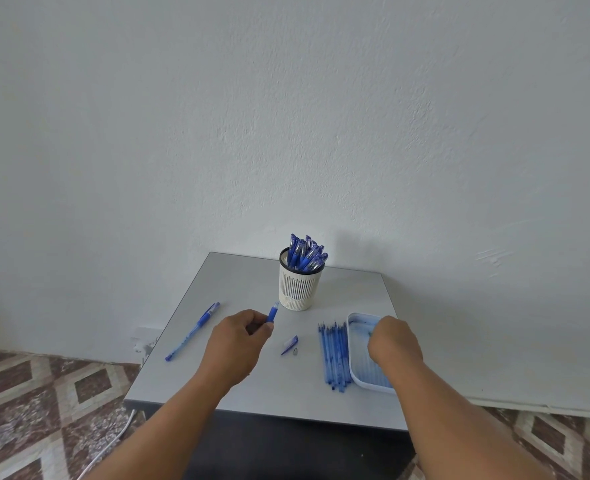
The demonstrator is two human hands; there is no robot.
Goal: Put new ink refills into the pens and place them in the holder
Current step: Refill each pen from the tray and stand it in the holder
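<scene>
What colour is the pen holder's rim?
Black, atop the cream slotted pen holder; head view.

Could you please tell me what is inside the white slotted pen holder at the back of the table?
The white slotted pen holder holds a bunch of capped blue pens, caps up. Its wall hides their lower ends and the bottom.

White slotted holder (299,287) full of blue pens (306,254) at centre, blue refills (335,355) lower right, capped pen (193,330) lying left
</scene>
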